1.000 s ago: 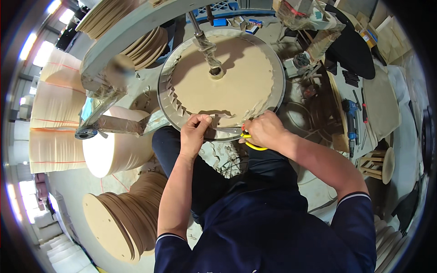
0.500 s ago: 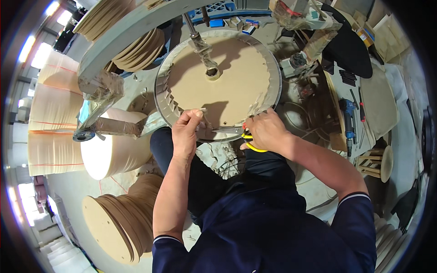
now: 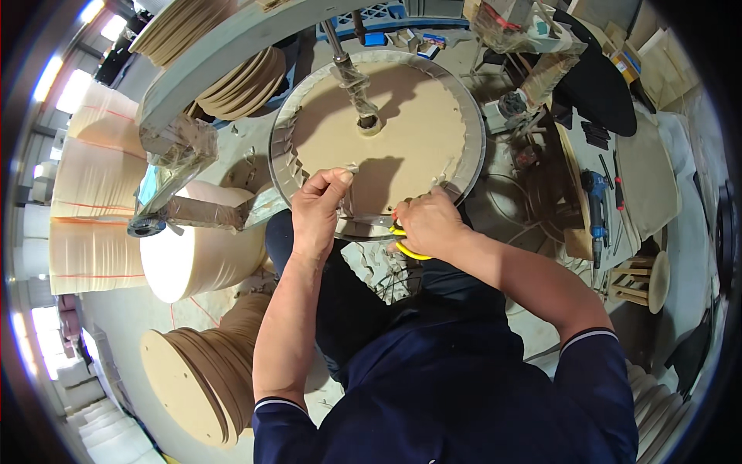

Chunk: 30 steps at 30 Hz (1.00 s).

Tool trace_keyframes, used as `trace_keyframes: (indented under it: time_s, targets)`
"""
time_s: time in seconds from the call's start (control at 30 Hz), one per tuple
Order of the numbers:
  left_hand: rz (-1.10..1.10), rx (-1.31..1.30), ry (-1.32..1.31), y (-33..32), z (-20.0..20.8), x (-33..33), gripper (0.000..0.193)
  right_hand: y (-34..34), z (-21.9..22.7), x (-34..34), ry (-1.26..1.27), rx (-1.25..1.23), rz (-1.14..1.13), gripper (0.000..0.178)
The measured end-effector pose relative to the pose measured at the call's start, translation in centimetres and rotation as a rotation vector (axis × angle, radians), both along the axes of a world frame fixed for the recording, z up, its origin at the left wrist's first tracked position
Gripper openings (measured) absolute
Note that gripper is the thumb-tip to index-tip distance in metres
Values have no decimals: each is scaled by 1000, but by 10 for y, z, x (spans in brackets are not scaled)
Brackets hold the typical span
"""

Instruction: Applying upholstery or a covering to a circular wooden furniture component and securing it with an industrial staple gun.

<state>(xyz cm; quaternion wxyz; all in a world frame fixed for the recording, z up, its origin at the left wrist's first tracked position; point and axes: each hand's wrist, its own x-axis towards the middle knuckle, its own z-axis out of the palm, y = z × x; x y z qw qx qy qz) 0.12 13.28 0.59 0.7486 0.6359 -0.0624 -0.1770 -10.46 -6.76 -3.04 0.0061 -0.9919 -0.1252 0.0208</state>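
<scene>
A large round tan disc [image 3: 402, 131] lies flat on a stand, its rim wrapped in clear film [image 3: 287, 172] cut into flaps. A metal rod [image 3: 352, 77] presses on its centre. My left hand [image 3: 318, 209] pinches a flap of the film at the near rim. My right hand [image 3: 425, 224] holds yellow-handled scissors [image 3: 398, 238], blades pointing left along the rim toward my left hand. The blade tips are partly hidden by my fingers.
Stacks of tan discs [image 3: 205, 371] lie at lower left, with pale rolls [image 3: 93, 201] at left and a white drum [image 3: 197, 255] beside my knee. A blue drill [image 3: 597, 203] and tools rest on the bench at right. Film scraps [image 3: 379, 267] lie under the disc.
My right hand has slid the scissors left along the rim, closer to my left hand. My left hand has lifted the flap slightly higher over the disc.
</scene>
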Motion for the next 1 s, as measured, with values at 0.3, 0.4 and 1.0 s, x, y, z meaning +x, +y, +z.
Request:
trace_keyframes:
  time_s: [0.3,0.4,1.0]
  targets:
    - [-20,-19,-31,-15,27,16,13,-10,-4,-4,96,84,-70,62]
    - [-54,-51,-23,-20,29,14,15,-21,4,-12,81,90,-78,67]
    - [-41,-159,-73,-59,81,26,18,-26,5,-1,162,-45,-18,70]
